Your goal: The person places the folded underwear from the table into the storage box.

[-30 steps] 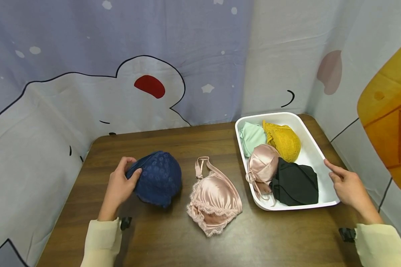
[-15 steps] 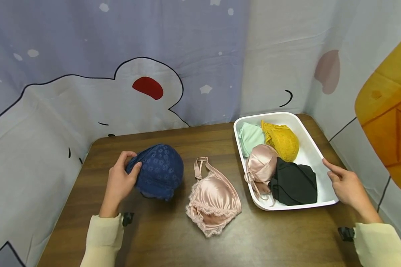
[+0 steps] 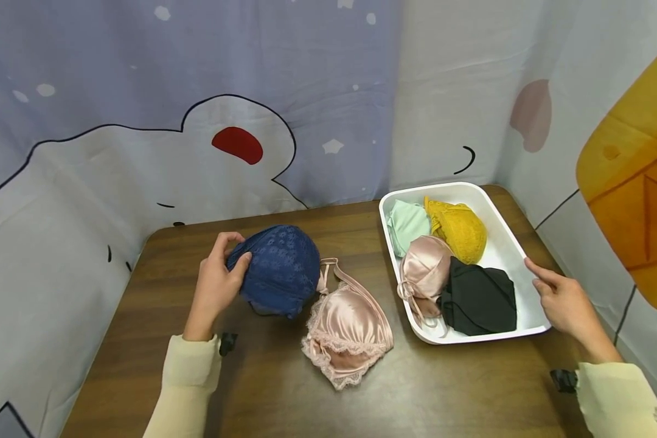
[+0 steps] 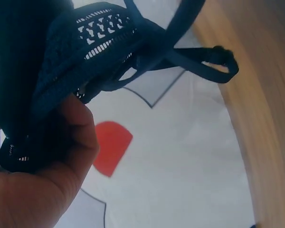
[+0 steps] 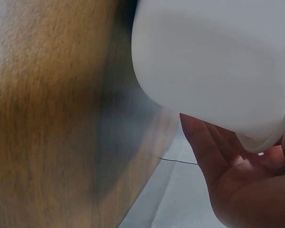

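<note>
A folded navy lace bra (image 3: 278, 267) is held above the table by my left hand (image 3: 219, 286), thumb in front and fingers behind its left edge. Its straps (image 4: 204, 66) dangle loose in the left wrist view. Just right of it, a pink satin bra (image 3: 350, 331) with lace trim lies on the table. My right hand (image 3: 566, 304) grips the right rim of a white tray (image 3: 531, 304); the right wrist view has fingers (image 5: 204, 147) against the underside. Inside the tray are a mint garment (image 3: 407, 225), a yellow lace bra (image 3: 460, 231), a pink satin bra (image 3: 426, 267) and a black folded garment (image 3: 479, 298).
The brown wooden table (image 3: 416, 395) is bordered at the back and sides by a printed curtain (image 3: 334, 91). The tray stands at the table's back right, near the curtain.
My left hand has carried the navy bra right and slightly up, close to the pink bra on the table. The right hand keeps its hold on the tray.
</note>
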`<state>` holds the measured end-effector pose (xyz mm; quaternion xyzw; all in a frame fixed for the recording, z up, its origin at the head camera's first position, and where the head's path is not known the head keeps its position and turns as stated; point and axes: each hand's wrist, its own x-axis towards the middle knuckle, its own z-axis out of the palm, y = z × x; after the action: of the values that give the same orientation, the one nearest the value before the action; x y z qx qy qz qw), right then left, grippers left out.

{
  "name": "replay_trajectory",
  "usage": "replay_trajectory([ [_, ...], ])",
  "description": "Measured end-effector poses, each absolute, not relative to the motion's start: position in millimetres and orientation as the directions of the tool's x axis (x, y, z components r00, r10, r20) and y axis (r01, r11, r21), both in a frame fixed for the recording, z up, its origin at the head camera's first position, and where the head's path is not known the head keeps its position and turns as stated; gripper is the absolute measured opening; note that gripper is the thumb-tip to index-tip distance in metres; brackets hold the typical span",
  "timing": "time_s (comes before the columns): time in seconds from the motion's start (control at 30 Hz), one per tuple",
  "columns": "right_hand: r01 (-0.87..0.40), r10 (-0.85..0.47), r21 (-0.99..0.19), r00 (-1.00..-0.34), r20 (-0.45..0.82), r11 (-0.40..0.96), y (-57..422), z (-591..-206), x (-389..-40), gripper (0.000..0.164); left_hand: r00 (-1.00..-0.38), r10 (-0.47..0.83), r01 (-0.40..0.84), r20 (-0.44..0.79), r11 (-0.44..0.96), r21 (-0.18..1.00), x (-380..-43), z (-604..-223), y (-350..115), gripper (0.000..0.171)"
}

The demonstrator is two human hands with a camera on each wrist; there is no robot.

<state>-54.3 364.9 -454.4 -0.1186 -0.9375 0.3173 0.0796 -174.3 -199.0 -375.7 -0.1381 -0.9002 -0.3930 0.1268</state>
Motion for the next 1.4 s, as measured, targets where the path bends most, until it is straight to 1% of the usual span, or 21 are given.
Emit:
replay_trajectory([
  [0.23,0.169,0.277,-0.618,-0.957,0.083,0.768,365,-453,-54,0.040,-0.922,0.206,0.384,0.328,0.602,0.700,-182,-372,-177,0.032],
  [0.73,0.192,0.295,-0.620,-0.953,0.068,0.761,364,-454,-54,0.040,-0.871,0.280,0.490,0.403,0.547,0.679,-198,-369,-148,0.034],
  [1.1,0.185,0.293,-0.617,-0.953,0.077,0.765,365,-455,-52,0.040,-0.868,0.228,0.493,0.441,0.500,0.712,-217,-368,-113,0.026],
  [1.27,0.180,0.293,-0.621,-0.953,0.084,0.763,363,-454,-53,0.039,-0.860,0.172,0.499,0.480,0.482,0.721,-226,-369,-92,0.025],
  [1.4,0.191,0.301,-0.626,-0.951,0.074,0.756,363,-453,-53,0.040,-0.865,0.118,0.483,0.488,0.461,0.744,-231,-368,-72,0.025],
])
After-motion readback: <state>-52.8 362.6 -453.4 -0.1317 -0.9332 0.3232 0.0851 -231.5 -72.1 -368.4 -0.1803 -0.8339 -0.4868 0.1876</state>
